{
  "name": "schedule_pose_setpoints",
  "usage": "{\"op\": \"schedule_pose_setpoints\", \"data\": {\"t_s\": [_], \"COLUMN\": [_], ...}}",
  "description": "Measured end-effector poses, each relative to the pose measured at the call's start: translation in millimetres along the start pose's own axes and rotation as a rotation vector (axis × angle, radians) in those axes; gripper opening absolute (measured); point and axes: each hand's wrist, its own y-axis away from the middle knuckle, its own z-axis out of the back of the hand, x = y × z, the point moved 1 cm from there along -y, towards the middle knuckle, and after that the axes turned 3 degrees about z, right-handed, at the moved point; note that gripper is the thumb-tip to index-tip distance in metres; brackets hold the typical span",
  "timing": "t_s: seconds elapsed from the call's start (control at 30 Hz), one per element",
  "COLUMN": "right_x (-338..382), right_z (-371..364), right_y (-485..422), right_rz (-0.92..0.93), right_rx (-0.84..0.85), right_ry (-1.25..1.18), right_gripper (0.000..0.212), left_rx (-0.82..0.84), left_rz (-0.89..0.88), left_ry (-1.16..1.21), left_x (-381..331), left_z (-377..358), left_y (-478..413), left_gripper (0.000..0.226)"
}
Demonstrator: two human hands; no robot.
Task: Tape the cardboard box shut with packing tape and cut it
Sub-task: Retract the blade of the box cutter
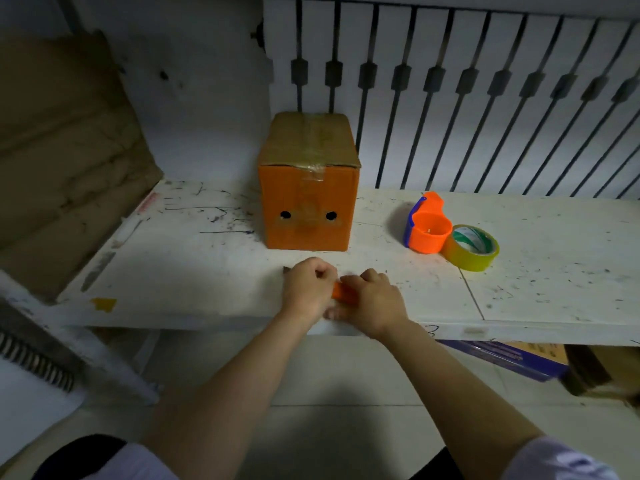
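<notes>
Both hands meet at the table's near edge, below the box.

Left hand (308, 289) and right hand (372, 301) close together on a small orange thing (341, 292), mostly hidden; box (308, 188) at centre, tape roll (471, 247) right.

White desk (194, 271), scuffed and scribbled with dark pen marks, with a yellow scrap (104, 303) stuck near its front left corner. Behind it, a white wall panel (485, 98) crossed by slanted dark bars with blocky knots midway. At left, large flattened cardboard sheets (62, 150) leaning against the wall, tilted. Lower left, a grey metal piece with a coiled spring (38, 362), blurred. Under the desk at right, a blue-edged flat item (502, 358) beside brown cardboard (595, 372). Pale tiled floor (329, 393) below.
</notes>
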Motion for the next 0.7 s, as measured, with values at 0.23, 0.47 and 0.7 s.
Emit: {"op": "schedule_pose_setpoints", "data": {"t_s": [0.23, 0.47, 0.7], "right_x": [18.6, 30.7, 33.1], "right_z": [-2.0, 2.3, 12.3], "right_y": [10.3, 20.0, 31.0], "right_rz": [-0.065, -0.274, -0.385], "right_rx": [0.045, -0.019, -0.148], "right_ry": [0.075, -0.336, -0.19], "right_gripper": [0.033, 0.021, 0.054], "left_rx": [-0.033, -0.037, -0.035], "left_rz": [0.047, 0.07, 0.058], "left_ry": [-0.013, 0.035, 0.015], "left_x": [34.9, 43.1, 36.7], "left_z": [34.0, 48.3, 51.2], "left_y": [18.9, 29.0, 37.1], "left_gripper": [0.017, 0.017, 0.016]}}
